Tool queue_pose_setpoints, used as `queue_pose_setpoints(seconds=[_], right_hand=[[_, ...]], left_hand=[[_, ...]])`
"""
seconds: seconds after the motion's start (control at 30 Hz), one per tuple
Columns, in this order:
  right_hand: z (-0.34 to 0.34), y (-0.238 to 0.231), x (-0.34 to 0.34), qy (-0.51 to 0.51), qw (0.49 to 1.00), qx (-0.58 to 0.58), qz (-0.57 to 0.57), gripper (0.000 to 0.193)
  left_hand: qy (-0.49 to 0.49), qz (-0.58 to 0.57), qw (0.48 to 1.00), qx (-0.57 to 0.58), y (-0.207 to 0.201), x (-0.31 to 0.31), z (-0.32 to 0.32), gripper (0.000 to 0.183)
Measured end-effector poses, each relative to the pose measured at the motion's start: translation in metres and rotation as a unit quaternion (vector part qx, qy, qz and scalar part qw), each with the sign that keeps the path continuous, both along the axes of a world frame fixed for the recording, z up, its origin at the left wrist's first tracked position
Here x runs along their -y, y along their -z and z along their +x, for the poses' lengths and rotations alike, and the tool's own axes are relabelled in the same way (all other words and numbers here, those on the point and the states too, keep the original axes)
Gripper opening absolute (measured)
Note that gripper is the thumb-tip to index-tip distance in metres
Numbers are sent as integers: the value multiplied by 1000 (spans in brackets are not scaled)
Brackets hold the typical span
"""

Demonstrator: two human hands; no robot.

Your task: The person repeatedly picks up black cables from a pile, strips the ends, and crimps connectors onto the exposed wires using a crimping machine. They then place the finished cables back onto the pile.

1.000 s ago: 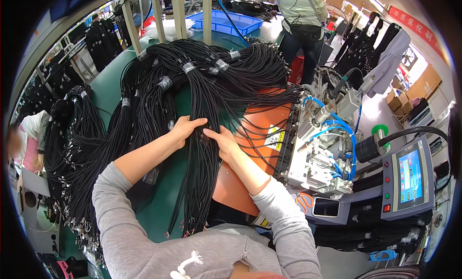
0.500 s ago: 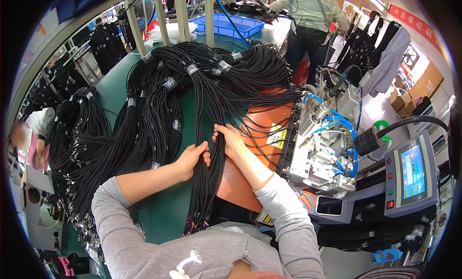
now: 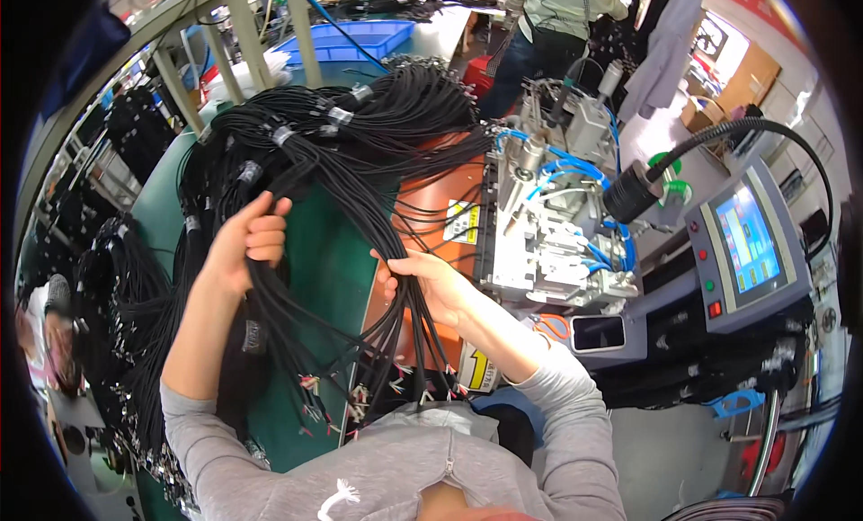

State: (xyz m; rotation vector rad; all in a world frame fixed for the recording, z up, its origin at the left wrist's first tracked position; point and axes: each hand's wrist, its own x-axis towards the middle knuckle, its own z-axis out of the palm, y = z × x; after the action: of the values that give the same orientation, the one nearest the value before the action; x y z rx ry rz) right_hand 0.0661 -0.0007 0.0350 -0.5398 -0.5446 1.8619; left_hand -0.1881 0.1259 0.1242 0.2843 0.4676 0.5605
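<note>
My left hand (image 3: 249,240) is closed around one part of a bundle of black cables, over the green tabletop (image 3: 310,224). My right hand (image 3: 427,280) grips another part of the black cables (image 3: 349,193), with its thumb across them, above the orange board (image 3: 387,310). Between my hands the strands spread apart and droop toward me. Their loose ends show small coloured wires (image 3: 310,383), close to my body. Farther off, a white tie (image 3: 282,135) binds the cables where they join a large pile.
More black cable bundles (image 3: 144,332) hang at the left. On the right stand a machine with blue air tubes (image 3: 562,224), a control screen (image 3: 748,238) and a phone (image 3: 599,334). A blue tray (image 3: 346,43) lies at the back, near another person (image 3: 548,35).
My hands have moved apart, the left going left and up with part of the cables. The cable ends have fanned out. My view has shifted to the right.
</note>
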Motion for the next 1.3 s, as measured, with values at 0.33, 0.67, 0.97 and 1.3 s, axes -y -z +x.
queue_pose_setpoints(seconds=[0.33,0.67,0.97,1.3], right_hand=[[17,-18,13,-34,994,-86,-56,39],[47,-24,87,-81,991,98,-33,46],[49,4,121,-36,994,98,8,46],[59,30,160,374,821,404,151,30]], left_hand=[[-68,52,995,54,-31,-40,-61,45],[230,649,332,-644,19,61,13,60],[-22,977,155,-145,83,97,144,38],[-23,960,274,-61,108,104,184,21]])
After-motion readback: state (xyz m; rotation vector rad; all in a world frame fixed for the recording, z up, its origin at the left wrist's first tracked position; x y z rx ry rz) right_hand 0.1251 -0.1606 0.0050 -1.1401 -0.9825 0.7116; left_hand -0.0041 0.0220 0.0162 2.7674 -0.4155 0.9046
